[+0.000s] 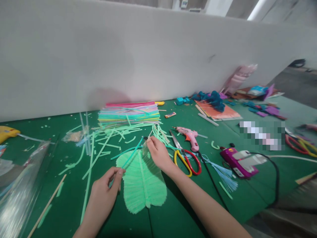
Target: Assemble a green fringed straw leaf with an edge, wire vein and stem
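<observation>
Left hand (pixel 106 186) pinches a teal stem (pixel 133 153), right hand (pixel 159 152) an unclear item (pixel 146 138), a bag (pixel 66 138) of tan bits (pixel 76 136) beyond the left.

L. hand (pixel 106 185): partly hidden, some fingers tucked behind; forearm cut by btm. edge.
R. hand (pixel 159 153): fingertips obscured; dark bit (pixel 145 138) at tips too sm. to ID.
Green leaf piece (pixel 145 183): upper R. part hidden under R. hand.
Black cord (pixel 210 175): lower run lost behind R. forearm.
Yellow tool (pixel 8 133): cut by L. edge.
Plastic sleeve (pixel 27 198): cut, L. & btm. edges.
Wooden stick (pixel 48 203): near end cut, btm. edge.
Sm. packet (pixel 170 115): print illegible, too sm.
Pixelated patch (pixel 262 135): contents blurred, no ID.
Far scissors (pixel 300 142): cut by R. edge.
</observation>
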### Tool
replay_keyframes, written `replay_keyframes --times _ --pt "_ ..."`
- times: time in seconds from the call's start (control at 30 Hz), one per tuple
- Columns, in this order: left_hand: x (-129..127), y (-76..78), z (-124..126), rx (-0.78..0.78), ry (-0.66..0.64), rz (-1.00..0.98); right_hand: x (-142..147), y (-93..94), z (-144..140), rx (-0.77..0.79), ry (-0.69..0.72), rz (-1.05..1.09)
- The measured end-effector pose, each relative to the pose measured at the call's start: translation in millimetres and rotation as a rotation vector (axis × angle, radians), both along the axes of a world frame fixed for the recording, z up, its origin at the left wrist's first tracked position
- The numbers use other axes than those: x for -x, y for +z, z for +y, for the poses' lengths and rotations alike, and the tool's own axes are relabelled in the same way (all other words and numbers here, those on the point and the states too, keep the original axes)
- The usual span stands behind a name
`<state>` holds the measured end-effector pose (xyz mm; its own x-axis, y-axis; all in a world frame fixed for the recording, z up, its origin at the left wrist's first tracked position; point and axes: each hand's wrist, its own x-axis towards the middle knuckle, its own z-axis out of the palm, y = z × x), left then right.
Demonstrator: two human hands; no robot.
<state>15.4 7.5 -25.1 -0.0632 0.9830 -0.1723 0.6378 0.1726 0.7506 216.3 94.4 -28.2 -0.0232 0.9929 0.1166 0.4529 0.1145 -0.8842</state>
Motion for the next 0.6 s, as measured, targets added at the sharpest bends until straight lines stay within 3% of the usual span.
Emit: replay_keyframes --times 0.6 --pt "2.1 -0.7 0.5 -0.038 -0.005 0.000 4.4 -4.1 -3.6 0.002 0.004 -0.047"
